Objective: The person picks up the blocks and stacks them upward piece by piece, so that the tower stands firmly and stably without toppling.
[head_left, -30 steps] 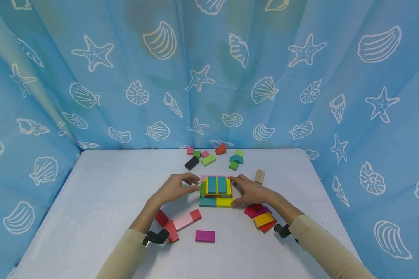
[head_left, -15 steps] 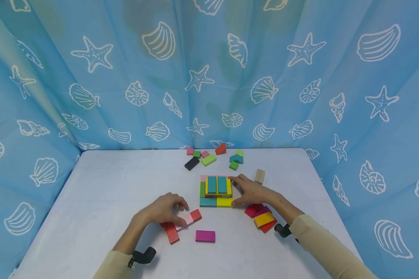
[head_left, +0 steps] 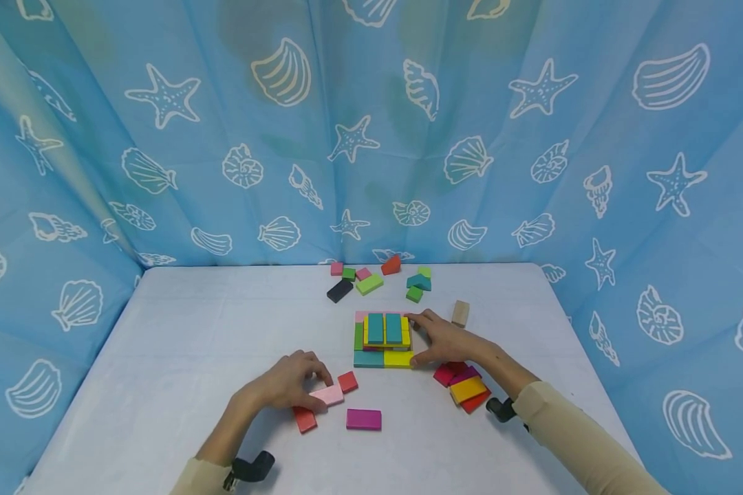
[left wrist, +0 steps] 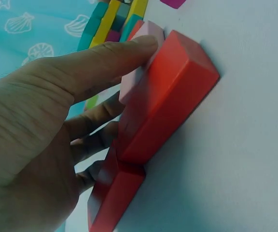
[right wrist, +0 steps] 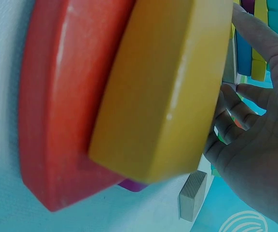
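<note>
In the head view my left hand (head_left: 287,383) pinches a pale pink block (head_left: 329,394) between thumb and fingers. A red block (left wrist: 165,92) lies close beside it in the left wrist view, and another red block (left wrist: 115,193) sits under the fingers. My right hand (head_left: 446,338) rests at the right side of a layered block stack (head_left: 384,357), thumb near its front corner and fingers near its back corner. The stack has a wide base with yellow blocks above and two teal blocks (head_left: 375,328) on top.
A small red block (head_left: 347,382) and a purple block (head_left: 364,419) lie in front of the stack. Right of it is a pile with an orange-yellow block (head_left: 468,390). Several small blocks, one black (head_left: 340,290), lie behind; a wooden block (head_left: 461,313) lies back right.
My left hand has left the stack's left side, come down toward the person and taken hold of the pink block, which has turned slightly. The right hand stays in place.
</note>
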`<state>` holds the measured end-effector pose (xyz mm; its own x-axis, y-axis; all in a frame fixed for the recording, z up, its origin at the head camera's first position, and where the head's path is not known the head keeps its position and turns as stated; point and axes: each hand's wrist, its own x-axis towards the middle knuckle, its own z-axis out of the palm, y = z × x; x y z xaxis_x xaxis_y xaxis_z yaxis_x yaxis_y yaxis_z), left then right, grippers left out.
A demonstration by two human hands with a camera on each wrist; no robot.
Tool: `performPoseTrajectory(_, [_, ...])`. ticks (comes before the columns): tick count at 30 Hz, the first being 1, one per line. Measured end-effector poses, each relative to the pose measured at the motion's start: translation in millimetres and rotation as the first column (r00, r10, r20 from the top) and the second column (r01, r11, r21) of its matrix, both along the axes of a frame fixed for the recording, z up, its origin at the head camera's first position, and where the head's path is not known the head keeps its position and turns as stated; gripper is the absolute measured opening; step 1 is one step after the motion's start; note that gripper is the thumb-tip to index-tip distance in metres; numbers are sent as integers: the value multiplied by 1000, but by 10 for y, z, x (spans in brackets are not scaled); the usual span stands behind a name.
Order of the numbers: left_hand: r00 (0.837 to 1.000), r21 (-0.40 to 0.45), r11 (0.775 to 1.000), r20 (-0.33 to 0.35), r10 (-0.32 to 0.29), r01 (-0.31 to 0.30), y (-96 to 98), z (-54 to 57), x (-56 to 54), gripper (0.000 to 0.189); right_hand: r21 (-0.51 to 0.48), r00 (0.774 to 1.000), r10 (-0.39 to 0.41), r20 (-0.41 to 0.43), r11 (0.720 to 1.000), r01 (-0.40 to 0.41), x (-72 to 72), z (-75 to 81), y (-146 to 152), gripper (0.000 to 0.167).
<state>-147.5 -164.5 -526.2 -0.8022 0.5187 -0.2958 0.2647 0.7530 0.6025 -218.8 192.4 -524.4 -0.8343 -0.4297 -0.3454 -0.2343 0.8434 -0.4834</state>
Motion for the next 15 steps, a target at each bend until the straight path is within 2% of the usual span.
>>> performPoseTrajectory(7, [997,75,996,69,-42,37,28,38,42,32,-2,1000,0,2,1000,0,0,8,-4,102])
performPoseTrajectory(15, [994,65,997,104,-41,35,55,105,81,29,2,1000,5,-2,1000,-5,2,9,1,102])
